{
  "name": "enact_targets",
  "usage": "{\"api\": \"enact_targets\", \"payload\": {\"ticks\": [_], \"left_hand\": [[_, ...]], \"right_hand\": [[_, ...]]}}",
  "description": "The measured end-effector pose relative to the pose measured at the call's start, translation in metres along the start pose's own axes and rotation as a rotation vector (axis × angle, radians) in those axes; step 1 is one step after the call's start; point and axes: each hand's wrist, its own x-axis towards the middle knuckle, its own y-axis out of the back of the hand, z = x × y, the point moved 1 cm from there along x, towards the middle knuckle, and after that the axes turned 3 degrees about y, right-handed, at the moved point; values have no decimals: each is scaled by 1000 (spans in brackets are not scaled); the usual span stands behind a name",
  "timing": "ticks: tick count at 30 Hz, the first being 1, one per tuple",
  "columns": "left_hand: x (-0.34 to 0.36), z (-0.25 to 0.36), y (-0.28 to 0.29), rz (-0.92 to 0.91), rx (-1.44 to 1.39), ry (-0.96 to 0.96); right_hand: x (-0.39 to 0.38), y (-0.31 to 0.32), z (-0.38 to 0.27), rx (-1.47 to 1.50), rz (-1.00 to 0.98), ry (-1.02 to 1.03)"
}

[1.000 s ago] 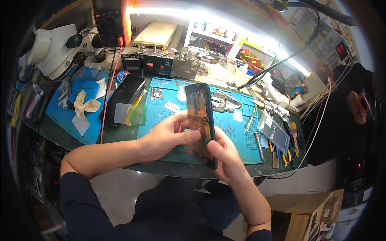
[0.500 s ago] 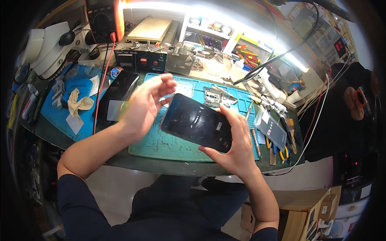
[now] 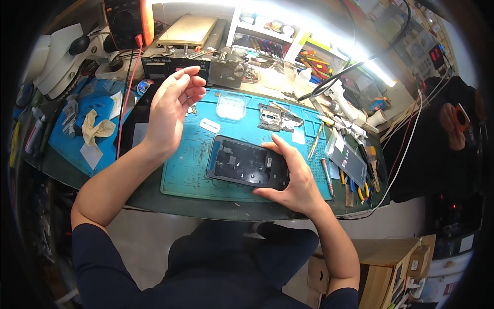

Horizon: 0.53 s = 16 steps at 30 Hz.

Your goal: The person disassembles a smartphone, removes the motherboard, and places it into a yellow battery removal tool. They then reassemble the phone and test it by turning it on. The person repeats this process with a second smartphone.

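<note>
My right hand [image 3: 294, 177] grips the right end of a black phone frame [image 3: 239, 164], thumb on the near edge and fingers on the far edge. The frame's inner side, with dark grey patches, faces up, low over or on the blue work mat [image 3: 185, 180]. My left hand [image 3: 172, 105] is raised over the mat's left part, its fingers loosely curved and apart, with nothing visible in them. Between the hands lies a small white slotted piece [image 3: 210, 125], like a razor blade. Behind it sits a clear plastic box [image 3: 231, 106]. Opened phone parts [image 3: 278, 118] lie farther right.
Tweezers, pliers and a phone in a clear bag [image 3: 347, 165] crowd the right side. A crumpled cloth [image 3: 98, 127] lies left, beside the red lead [image 3: 129, 92] of a multimeter [image 3: 126, 26]. A black cable [image 3: 355, 67] hangs overhead. Another person's hand [image 3: 453, 126] shows at right.
The phone frame has tilted and moved down toward the mat, its patched inner side now plain to see. My left hand has moved left and up, away from it.
</note>
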Motion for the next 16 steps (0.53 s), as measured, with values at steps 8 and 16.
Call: {"api": "enact_targets", "payload": {"ticks": [8, 16], "left_hand": [[-6, -3, -5, -83, 86, 37], [-14, -5, -14, -184, 117, 132]], "right_hand": [[-2, 12, 3, 405, 2, -134], [-3, 15, 8, 1365, -59, -476]]}}
